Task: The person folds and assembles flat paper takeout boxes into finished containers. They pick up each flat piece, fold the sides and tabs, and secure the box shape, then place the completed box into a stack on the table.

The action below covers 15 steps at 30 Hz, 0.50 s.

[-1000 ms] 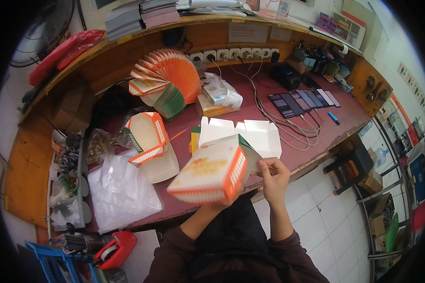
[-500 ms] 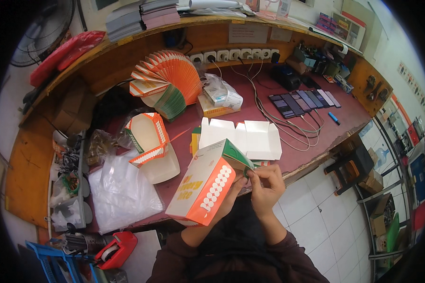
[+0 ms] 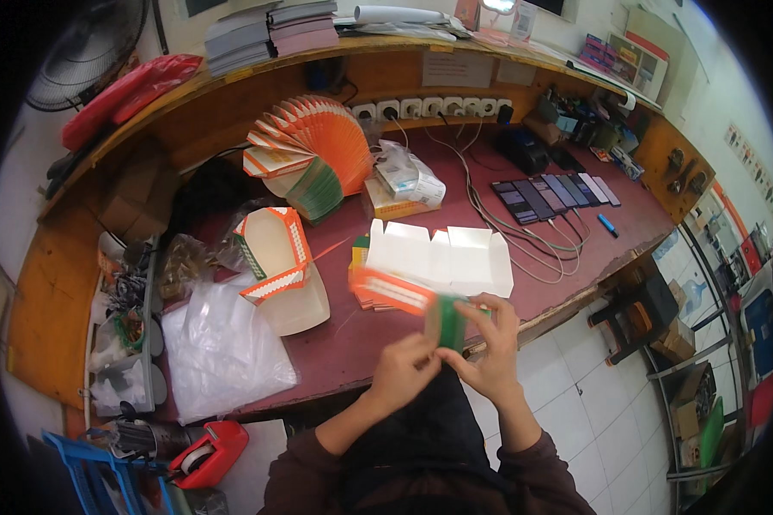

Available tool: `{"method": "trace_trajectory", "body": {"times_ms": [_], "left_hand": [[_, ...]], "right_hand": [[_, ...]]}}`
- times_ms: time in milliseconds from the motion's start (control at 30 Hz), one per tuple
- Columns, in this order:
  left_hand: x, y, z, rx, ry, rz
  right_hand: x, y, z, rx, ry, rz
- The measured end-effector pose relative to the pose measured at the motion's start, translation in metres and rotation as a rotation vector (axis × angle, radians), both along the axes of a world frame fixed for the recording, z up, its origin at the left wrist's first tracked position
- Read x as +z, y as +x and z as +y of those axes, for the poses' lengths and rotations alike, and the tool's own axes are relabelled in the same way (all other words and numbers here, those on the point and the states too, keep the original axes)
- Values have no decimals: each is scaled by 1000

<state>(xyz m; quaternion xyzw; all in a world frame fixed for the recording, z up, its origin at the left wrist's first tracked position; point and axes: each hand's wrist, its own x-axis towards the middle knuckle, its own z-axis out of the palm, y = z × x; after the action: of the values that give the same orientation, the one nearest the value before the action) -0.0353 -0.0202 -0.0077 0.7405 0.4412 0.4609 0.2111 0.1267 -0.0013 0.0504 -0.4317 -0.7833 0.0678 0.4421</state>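
A folding carton (image 3: 448,326) in orange, white and green is between my hands over the front edge of the desk, smeared by motion. Fingers curled, my left hand (image 3: 404,371) pinches its near left corner. My right hand (image 3: 496,343) grips the green end panel, thumb below and fingers above. Just beyond, unfolded carton blanks (image 3: 442,253) lie in a stack, white inside up. To the left rests an opened carton (image 3: 270,245) with orange and green sides. Behind it, a fanned row of folded cartons (image 3: 326,142) curves across the desk.
A clear plastic bag (image 3: 223,352) lies at the desk's left, above a red tape dispenser (image 3: 210,455). Cables run from a row of sockets (image 3: 429,106) to several phones (image 3: 550,193). A black stool (image 3: 636,300) stands on the tiled floor at right.
The carton has turned, so its printed face no longer shows and its green end is toward me. It has moved up and right, uncovering my left hand.
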Motion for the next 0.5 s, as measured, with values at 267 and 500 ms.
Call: {"method": "trace_trajectory", "body": {"times_ms": [267,500], "left_hand": [[24,-18,-35,-436,274,399],[32,-57,-18,-132,70,-69]], "right_hand": [[-40,-1,3,30,-541,245],[-87,-7,-34,300,-627,241]]}}
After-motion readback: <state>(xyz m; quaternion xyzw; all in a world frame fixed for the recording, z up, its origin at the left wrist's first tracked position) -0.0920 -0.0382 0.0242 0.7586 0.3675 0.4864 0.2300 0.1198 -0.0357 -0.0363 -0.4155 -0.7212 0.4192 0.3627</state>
